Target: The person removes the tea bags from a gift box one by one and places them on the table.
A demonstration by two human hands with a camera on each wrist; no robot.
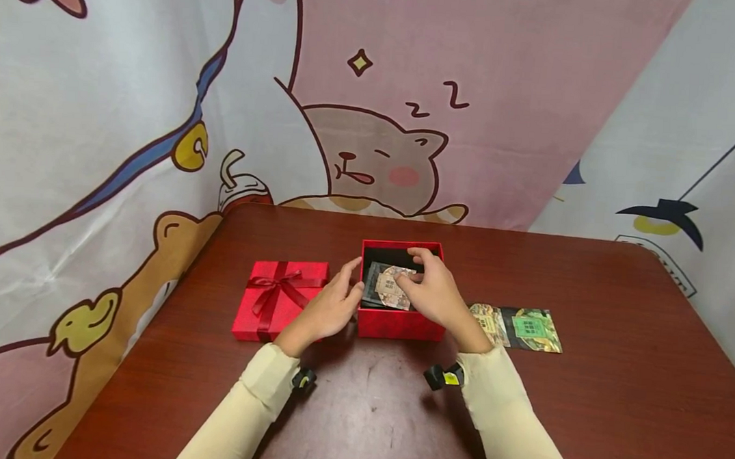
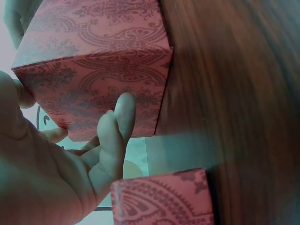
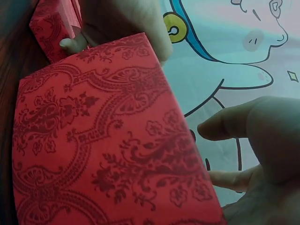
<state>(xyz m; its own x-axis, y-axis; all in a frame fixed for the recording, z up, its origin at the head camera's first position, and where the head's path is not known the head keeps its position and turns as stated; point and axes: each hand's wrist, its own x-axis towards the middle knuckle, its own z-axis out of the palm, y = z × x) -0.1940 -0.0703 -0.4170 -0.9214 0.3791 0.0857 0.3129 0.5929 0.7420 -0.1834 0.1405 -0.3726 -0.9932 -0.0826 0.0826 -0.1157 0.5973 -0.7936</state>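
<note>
An open red patterned box (image 1: 400, 325) with a black interior stands in front of me. Flat dark packets with a pale floral label (image 1: 393, 287) lie inside it. My left hand (image 1: 328, 308) is at the box's left side; its fingers lie fairly straight along the outer wall (image 2: 93, 89), with the thumb near the rim. Over the box's right side reaches my right hand (image 1: 436, 292). Its thumb is at the top packet's label, the other fingers spread toward the far inside. In the right wrist view, the thumb and a finger stand apart above the rim, with nothing visible between them.
Left of the box lies its red lid (image 1: 313, 271) with a dark red ribbon bow (image 1: 276, 288). To the right, a yellowish packet (image 1: 490, 322) and a green-labelled packet (image 1: 532, 328) lie flat on the brown table (image 1: 632, 364). A cartoon-printed cloth (image 1: 501, 126) hangs behind.
</note>
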